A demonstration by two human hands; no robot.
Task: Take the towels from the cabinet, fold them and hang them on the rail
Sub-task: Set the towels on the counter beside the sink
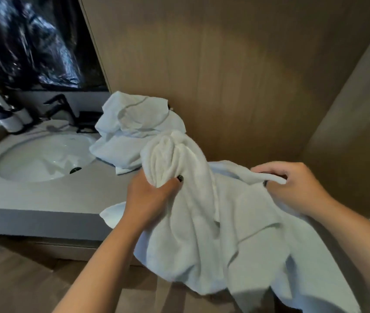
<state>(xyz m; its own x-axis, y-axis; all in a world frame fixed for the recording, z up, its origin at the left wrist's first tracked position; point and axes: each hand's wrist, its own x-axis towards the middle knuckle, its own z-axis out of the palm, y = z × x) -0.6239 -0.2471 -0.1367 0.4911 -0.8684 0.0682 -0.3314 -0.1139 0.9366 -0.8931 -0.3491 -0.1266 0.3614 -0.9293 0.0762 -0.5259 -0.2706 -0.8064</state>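
Sorting towels at counter [44, 199], we judge task early: towels out of cabinet, none folded, rail not in view. Towel [213, 211] bunched, draped over counter edge; pile [134, 127] behind, by sink [44, 157]. Left hand [152, 195] grips bunched top; right hand [292, 184] pinches edge, arms reaching forward.

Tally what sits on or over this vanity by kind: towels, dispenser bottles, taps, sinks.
White towels: 2, one gripped by the left hand and right hand (held towel), one crumpled towel on the counter.
Dispenser bottles: 2
Black tap: 1
Sink: 1
Total: 6
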